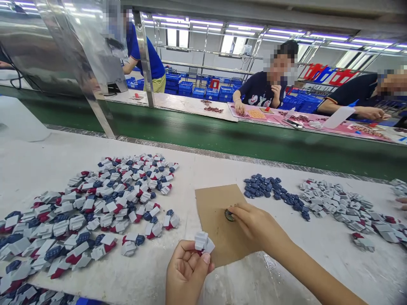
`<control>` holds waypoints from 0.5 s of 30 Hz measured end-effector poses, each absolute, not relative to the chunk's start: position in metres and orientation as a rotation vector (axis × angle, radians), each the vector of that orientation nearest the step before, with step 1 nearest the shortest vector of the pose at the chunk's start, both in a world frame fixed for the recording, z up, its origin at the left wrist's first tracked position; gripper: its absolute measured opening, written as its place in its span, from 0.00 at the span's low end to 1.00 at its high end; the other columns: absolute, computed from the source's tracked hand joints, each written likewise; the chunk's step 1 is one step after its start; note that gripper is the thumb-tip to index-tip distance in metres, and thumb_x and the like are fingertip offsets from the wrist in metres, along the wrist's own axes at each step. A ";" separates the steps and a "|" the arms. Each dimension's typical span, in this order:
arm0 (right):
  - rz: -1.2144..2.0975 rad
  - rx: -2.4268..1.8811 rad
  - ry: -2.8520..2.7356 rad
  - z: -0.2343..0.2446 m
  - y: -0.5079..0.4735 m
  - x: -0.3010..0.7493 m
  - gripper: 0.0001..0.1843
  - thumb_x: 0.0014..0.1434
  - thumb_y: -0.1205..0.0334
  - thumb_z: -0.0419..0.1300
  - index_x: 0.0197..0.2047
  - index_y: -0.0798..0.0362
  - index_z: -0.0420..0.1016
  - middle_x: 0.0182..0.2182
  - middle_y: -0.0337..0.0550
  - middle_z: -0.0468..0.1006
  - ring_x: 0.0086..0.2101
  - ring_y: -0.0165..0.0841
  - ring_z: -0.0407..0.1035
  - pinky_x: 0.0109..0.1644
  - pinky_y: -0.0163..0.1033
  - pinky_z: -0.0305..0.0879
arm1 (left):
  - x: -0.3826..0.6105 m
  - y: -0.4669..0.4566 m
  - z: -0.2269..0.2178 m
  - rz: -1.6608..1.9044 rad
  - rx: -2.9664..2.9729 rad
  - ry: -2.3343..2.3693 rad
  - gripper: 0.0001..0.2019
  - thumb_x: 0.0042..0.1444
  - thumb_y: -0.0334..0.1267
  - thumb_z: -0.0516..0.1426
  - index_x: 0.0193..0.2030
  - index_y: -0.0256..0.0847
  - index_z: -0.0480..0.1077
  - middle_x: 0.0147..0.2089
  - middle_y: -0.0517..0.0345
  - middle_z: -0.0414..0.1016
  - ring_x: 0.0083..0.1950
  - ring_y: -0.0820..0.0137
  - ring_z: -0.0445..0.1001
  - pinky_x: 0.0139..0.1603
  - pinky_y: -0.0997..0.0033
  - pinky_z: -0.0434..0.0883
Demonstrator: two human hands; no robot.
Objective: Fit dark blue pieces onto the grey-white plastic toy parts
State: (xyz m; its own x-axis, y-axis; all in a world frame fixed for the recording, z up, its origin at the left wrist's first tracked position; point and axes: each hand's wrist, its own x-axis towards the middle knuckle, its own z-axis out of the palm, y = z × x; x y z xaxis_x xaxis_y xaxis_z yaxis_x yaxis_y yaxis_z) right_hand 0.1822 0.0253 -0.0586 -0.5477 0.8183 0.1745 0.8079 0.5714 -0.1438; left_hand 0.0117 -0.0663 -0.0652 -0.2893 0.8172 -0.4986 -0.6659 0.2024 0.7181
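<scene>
Between the thumb and fingers of my left hand (190,271) is a small light-grey moulded piece (201,240) with a bit of red showing under it. My right hand (246,220) is over a brown cardboard sheet (208,203), its fingertips closed at a small dark round piece (228,214) with a ridged edge. The piece is at the cardboard's surface; whether it is lifted I cannot tell. Loose navy-blue pieces (260,186) lie just beyond the cardboard. Left of my hands spreads a big heap of grey, red and blue assembled pieces (95,203).
More grey pieces (337,199) lie to the right, near another person's hand (403,202) at the edge. A green conveyor belt (190,133) crosses behind the white table (190,169). Several people work beyond it, with a white bottle (338,116) there. A metal post (95,101) stands left.
</scene>
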 end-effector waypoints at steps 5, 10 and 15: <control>0.943 -1.534 -1.911 -0.020 0.007 0.183 0.14 0.58 0.55 0.55 0.44 0.50 0.74 0.35 0.44 0.78 0.35 0.34 0.72 0.34 0.35 0.69 | 0.014 -0.067 -0.059 1.475 0.162 1.157 0.22 0.22 0.43 0.71 0.21 0.37 0.67 0.23 0.57 0.76 0.26 0.73 0.72 0.21 0.79 0.73; 1.426 -1.474 -1.504 0.001 -0.020 0.169 0.14 0.53 0.52 0.60 0.41 0.47 0.76 0.33 0.42 0.78 0.35 0.34 0.71 0.36 0.34 0.69 | 0.020 -0.070 -0.051 1.458 0.197 1.089 0.21 0.23 0.42 0.71 0.21 0.36 0.68 0.23 0.56 0.76 0.25 0.73 0.72 0.20 0.79 0.73; 1.376 -1.373 -1.569 0.004 -0.034 0.159 0.10 0.54 0.57 0.60 0.40 0.46 0.77 0.34 0.40 0.78 0.33 0.31 0.71 0.34 0.31 0.68 | 0.025 -0.074 -0.046 1.435 0.154 1.000 0.20 0.23 0.40 0.72 0.21 0.37 0.67 0.22 0.58 0.75 0.22 0.76 0.70 0.19 0.80 0.72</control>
